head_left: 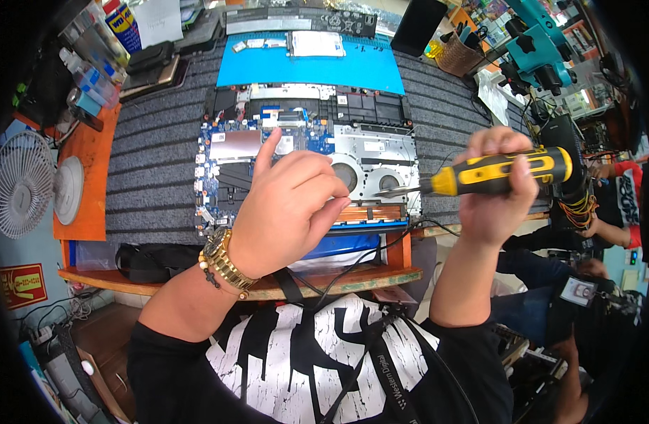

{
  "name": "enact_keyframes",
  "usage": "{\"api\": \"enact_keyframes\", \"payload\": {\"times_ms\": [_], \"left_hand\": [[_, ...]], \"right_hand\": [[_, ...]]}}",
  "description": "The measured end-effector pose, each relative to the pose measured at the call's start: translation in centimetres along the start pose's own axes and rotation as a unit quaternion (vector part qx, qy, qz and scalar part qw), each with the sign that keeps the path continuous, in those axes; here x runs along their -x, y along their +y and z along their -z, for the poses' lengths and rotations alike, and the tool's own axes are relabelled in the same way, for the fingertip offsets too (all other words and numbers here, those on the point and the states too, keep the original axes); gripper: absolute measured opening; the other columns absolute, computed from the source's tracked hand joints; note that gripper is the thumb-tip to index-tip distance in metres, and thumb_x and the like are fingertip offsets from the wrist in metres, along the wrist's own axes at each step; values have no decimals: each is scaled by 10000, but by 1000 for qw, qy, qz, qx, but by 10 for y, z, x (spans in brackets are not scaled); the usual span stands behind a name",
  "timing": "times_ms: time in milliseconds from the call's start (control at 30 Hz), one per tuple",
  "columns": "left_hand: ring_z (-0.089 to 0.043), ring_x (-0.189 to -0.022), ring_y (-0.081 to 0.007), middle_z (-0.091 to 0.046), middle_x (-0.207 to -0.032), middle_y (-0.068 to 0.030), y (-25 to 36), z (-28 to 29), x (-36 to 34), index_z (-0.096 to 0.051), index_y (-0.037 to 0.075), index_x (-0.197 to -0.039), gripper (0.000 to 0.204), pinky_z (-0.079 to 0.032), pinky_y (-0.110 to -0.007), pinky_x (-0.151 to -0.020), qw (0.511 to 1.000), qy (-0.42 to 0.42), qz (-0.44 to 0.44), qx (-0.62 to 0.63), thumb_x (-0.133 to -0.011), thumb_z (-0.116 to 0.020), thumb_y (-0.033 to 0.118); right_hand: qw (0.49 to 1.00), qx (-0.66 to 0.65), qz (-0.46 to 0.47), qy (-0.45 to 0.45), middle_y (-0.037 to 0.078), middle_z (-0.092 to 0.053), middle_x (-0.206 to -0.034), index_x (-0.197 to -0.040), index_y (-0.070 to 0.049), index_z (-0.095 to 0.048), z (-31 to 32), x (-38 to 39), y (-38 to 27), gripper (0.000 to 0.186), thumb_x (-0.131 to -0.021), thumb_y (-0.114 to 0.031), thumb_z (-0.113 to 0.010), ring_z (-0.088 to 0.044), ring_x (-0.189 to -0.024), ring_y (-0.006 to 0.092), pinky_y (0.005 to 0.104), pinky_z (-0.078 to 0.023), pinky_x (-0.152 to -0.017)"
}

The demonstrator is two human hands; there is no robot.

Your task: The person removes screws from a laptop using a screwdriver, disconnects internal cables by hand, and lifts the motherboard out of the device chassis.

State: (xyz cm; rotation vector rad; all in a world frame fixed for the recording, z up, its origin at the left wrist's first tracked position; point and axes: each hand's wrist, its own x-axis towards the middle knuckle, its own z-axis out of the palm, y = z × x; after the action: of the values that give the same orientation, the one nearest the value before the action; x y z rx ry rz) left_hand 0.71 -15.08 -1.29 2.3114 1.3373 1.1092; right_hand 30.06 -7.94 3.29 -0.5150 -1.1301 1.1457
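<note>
an opened laptop (370, 145) is laid on a striped grey mat (155, 162), white fan (24, 184) far left — screwdriver (543, 167) gripped by right hand (490, 212), left hand (285, 205) pinched — contents unclear

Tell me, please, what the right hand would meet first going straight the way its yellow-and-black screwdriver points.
The bare left hand, probably at its fingertips, though depth is unclear and the screwdriver might pass below them.
</note>
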Motion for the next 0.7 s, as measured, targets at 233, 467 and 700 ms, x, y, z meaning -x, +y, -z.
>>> {"api": "enact_keyframes", "payload": {"times_ms": [233, 467, 700], "left_hand": [[-716, -1071, -288, -727, -1047, -63, -7, 18, -16, -757, 107, -982, 37, -442, -543, -1159, 997, 63, -31, -28, -989, -790, 122], [-705, -1003, -392, -734, -986, -144, -37, 15, -99, -724, 46, -983, 105, -537, -497, -930, 994, -22, -4, -111, -1025, -735, 141], [-743, -1103, -335, -783, -1075, -89, -109, -53, -224, -836, 142, -970, 127, -555, -524, -959, 971, -70, 86, -211, -1008, -745, 223]], "right_hand": [[931, 308, -160, 112, 37, -606, -858, -1107, -45, -645, 93, -62, -24, 303, -1063, -332, -735, -667, -769, 234, 353, -552, -667], [759, 638, -126, 33, 251, -766, -954, -1108, 50, -706, 146, -75, 46, 510, -904, -397, -843, -744, -880, 393, 469, -577, -847], [767, 617, -151, 95, 228, -838, -1116, -1335, -2, -732, 153, -56, 68, 588, -889, -374, -824, -812, -1052, 402, 475, -609, -932]]}}
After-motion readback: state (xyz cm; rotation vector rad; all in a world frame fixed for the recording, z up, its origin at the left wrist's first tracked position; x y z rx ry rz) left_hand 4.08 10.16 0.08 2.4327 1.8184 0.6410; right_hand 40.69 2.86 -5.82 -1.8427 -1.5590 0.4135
